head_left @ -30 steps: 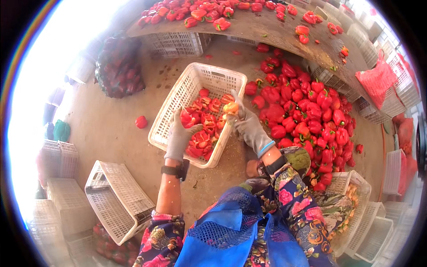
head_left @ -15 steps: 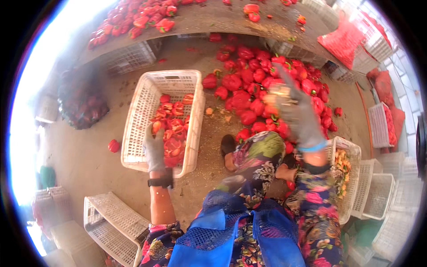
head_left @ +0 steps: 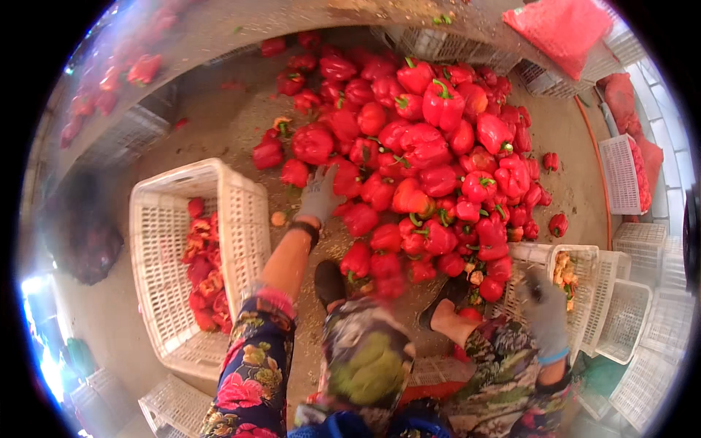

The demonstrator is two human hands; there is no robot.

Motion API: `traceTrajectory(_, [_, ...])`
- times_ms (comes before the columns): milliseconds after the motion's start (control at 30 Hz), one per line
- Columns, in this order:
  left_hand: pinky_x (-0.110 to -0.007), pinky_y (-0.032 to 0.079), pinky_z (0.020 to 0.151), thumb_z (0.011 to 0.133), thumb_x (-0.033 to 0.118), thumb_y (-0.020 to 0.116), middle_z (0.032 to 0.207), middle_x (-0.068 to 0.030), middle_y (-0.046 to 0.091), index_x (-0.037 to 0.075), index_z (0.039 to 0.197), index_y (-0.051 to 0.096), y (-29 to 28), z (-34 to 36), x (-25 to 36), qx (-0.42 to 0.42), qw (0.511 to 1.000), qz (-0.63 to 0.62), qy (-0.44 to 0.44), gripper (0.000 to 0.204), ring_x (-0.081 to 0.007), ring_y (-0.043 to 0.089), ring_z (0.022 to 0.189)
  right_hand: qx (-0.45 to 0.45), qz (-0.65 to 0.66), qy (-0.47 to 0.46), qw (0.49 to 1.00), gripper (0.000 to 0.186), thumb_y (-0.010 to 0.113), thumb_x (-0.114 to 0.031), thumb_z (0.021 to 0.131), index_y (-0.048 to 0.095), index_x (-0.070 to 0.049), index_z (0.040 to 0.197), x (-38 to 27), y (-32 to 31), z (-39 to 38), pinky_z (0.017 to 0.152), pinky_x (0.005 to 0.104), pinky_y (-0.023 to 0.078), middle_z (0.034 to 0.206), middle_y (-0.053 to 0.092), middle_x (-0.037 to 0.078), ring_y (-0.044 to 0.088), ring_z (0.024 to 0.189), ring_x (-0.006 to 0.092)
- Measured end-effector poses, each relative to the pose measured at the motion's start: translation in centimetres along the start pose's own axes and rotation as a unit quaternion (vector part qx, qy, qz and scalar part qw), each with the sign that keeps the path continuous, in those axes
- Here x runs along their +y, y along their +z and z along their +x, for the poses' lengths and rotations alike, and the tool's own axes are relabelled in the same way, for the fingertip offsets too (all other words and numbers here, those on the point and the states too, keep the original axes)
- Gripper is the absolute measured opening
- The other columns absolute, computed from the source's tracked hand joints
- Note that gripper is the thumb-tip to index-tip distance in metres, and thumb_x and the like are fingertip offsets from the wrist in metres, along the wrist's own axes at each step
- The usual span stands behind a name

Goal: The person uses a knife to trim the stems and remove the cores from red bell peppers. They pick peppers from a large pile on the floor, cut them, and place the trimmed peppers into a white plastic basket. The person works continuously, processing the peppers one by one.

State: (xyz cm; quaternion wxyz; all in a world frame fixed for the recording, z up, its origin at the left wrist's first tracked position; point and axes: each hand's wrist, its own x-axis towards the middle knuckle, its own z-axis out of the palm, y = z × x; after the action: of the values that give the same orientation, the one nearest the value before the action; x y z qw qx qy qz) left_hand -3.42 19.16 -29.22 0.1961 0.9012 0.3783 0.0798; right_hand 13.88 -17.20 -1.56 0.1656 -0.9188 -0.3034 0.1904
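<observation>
Many whole red bell peppers (head_left: 431,146) lie heaped on the floor before me. At the heap's left edge my left hand (head_left: 320,196), in a grey glove, has its fingers spread against a bell pepper (head_left: 346,175). My right hand (head_left: 548,314), also gloved, is blurred beside the white crate (head_left: 588,271) of yellowish pepper cores (head_left: 564,276). Its fingers look curled round a small dark thing I cannot make out. To the left, a white crate (head_left: 244,219) contains cut red pepper pieces (head_left: 204,274).
A long table (head_left: 292,16) with peppers crosses the far side. Stacked white crates (head_left: 621,321) stand at the right, and a red mesh sack (head_left: 562,33) is at the far right. An orange hose (head_left: 595,171) runs along the floor. Another crate (head_left: 175,405) is at lower left.
My left hand has left the crate of cut pieces and reached right to the heap. The right hand has dropped from above the heap to the crate of cores. The view has shifted.
</observation>
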Motion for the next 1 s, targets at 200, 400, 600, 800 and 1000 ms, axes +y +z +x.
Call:
traceTrajectory(200, [-0.043,0.051,0.085,0.069,0.02,0.072,0.136,-0.0211,0.039,0.017,0.139,0.04,3.7,3.5,1.7,-0.126,0.982,0.134,-0.035,0.076,-0.0378,0.058,0.103,-0.095,-0.045,-0.057,0.993,0.041,0.071,-0.016,0.076,0.058,-0.008,0.114,-3.2,0.6,-0.1,0.063,0.0403,0.05,0.088,0.064,0.019,0.062,0.076,0.0379])
traceTrajectory(400, [-0.037,0.053,0.081,0.07,0.017,0.071,0.119,-0.0177,0.057,0.008,0.14,0.038,-0.7,-1.0,-1.2,-0.11,0.975,-0.132,-0.138,0.078,-0.0293,0.061,0.101,-0.033,0.012,-0.158,0.987,0.042,0.071,-0.017,0.075,0.058,-0.01,0.114,-4.6,1.8,1.1,0.059,0.0401,0.049,0.082,0.063,0.016,0.062,0.069,0.0359])
traceTrajectory(600, [-0.034,0.048,0.09,0.067,0.026,0.075,0.13,-0.011,0.051,0.002,0.142,0.032,-14.5,-11.0,4.6,-0.061,0.591,-0.791,-0.144,0.089,-0.0227,0.056,0.11,-0.007,0.158,-0.229,0.96,0.036,0.072,-0.021,0.08,0.058,-0.006,0.111,-8.2,4.3,1.6,0.058,0.0365,0.049,0.077,0.063,0.012,0.063,0.064,0.0289])
traceTrajectory(800, [-0.035,0.043,0.1,0.056,0.026,0.086,0.129,-0.0103,0.052,0.002,0.14,0.034,-25.3,-17.1,9.5,-0.047,0.672,-0.739,0.007,0.101,-0.0207,0.051,0.119,-0.251,0.578,-0.122,0.767,0.037,0.069,-0.016,0.085,0.058,0.001,0.116,-19.4,2.8,-0.5,0.067,0.0278,0.051,0.084,0.066,0.0,0.06,0.073,0.0096])
traceTrajectory(1000, [-0.033,0.045,0.097,0.053,0.011,0.087,0.124,-0.0087,0.055,0.003,0.134,0.041,-29.7,-24.3,9.0,-0.002,0.813,-0.581,-0.037,0.093,-0.0181,0.054,0.113,-0.391,0.524,-0.228,0.721,0.039,0.065,-0.006,0.085,0.057,-0.002,0.122,-24.0,4.2,-4.7,0.064,0.0195,0.043,0.092,0.064,-0.003,0.053,0.07,0.0038])
